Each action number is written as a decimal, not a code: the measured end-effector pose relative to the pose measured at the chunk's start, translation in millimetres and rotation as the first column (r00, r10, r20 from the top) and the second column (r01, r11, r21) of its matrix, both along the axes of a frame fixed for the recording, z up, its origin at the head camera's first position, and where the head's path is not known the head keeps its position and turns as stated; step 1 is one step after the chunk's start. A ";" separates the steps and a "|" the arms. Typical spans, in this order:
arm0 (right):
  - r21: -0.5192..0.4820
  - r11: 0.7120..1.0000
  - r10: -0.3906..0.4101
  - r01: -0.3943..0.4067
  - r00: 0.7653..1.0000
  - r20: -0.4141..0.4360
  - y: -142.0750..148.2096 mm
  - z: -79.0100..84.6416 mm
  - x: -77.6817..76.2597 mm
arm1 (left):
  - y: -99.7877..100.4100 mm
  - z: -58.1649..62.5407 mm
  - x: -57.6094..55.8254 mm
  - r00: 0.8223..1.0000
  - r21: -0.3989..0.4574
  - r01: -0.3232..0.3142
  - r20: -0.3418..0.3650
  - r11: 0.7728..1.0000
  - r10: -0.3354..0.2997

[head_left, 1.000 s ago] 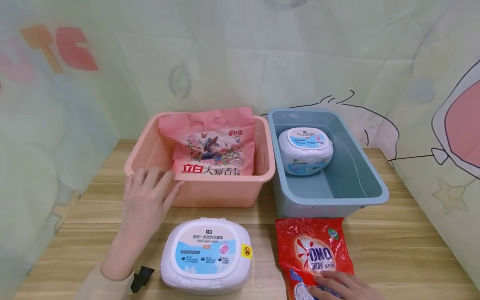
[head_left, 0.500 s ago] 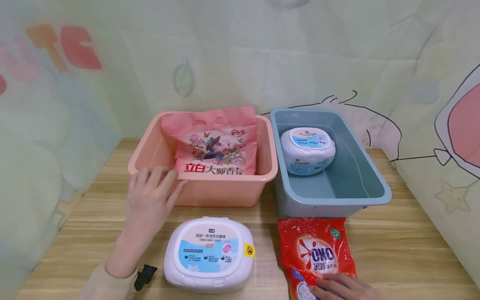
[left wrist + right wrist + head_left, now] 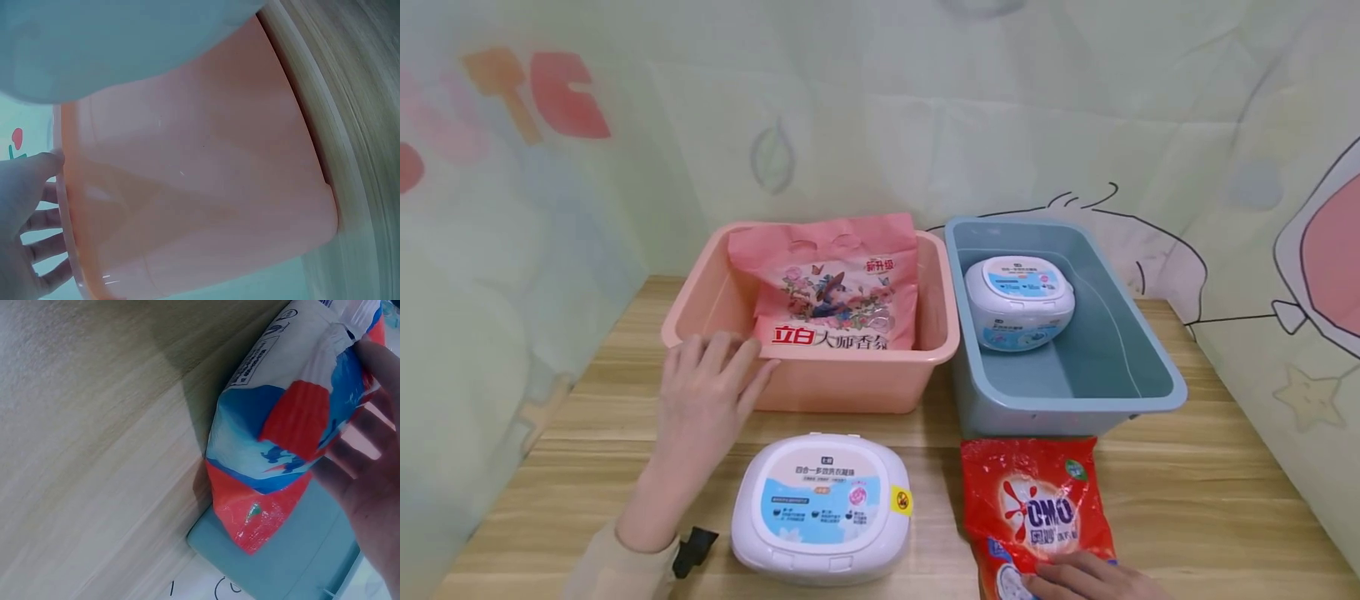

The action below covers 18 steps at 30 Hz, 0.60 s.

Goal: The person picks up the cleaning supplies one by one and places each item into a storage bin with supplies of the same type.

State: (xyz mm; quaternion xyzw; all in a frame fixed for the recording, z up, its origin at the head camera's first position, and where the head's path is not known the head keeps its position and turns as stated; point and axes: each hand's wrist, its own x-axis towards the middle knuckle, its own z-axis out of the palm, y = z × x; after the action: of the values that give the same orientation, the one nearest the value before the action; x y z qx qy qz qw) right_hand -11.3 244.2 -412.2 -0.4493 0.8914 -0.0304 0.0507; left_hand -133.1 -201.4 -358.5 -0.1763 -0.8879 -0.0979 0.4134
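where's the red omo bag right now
The red OMO bag is lower right in the head view, in front of the blue basin, under the right hand.

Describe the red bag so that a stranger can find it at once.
On the wooden table stands a blue tub, right of a pink tub. The red bag is just in front of the blue tub. Unlike the pink bag, it bears the letters OMO.

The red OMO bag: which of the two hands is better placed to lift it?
Probably the right hand: it touches the red bag, while the left hand is at the pink bin's rim, farther off.
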 end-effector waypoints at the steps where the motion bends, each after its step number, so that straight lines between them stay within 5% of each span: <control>1: -0.005 1.000 -0.002 0.002 1.000 -0.001 -0.1 0.1 0.1 | 0.2 0.0 0.0 1.000 0.001 0.001 0.001 1.000 -0.001; 18: -0.053 0.999 -0.017 0.014 0.998 -0.052 -2.3 1.2 1.1 | 0.0 0.7 0.8 1.000 -0.003 -0.012 0.010 1.000 0.012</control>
State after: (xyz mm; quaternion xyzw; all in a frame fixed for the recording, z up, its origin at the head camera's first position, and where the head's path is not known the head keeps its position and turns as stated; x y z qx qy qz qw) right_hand -10.1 241.9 -411.1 -0.4440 0.8949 -0.0423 0.0153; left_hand -132.3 -201.4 -357.9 -0.1711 -0.8911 -0.0948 0.4094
